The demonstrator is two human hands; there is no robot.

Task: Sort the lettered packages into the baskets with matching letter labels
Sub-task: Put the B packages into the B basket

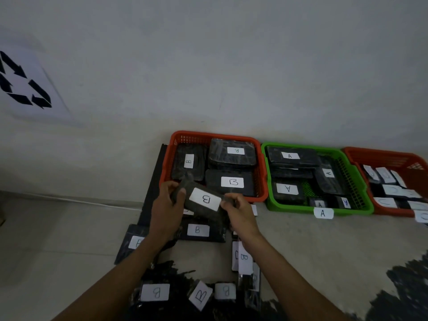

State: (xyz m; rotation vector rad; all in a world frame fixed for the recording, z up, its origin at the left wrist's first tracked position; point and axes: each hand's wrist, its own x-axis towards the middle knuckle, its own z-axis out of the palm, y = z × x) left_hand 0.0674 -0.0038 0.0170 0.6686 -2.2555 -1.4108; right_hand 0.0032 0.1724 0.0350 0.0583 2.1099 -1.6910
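On the floor, sorting B packages.
Loose lettered packages (197,230) lie nearest; above them the left hand (165,213) and right hand (240,215) have fingers grasping a B package (203,200) at the near rim of the B basket (166,163); beyond, the green A basket (347,210).

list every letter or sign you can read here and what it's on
"B": black package held by left hand and right hand, label
"B": packages in left orange plastic basket
"A": green plastic basket, its front tag
Right orange basket: blurred
Recycling arrows: white sheet
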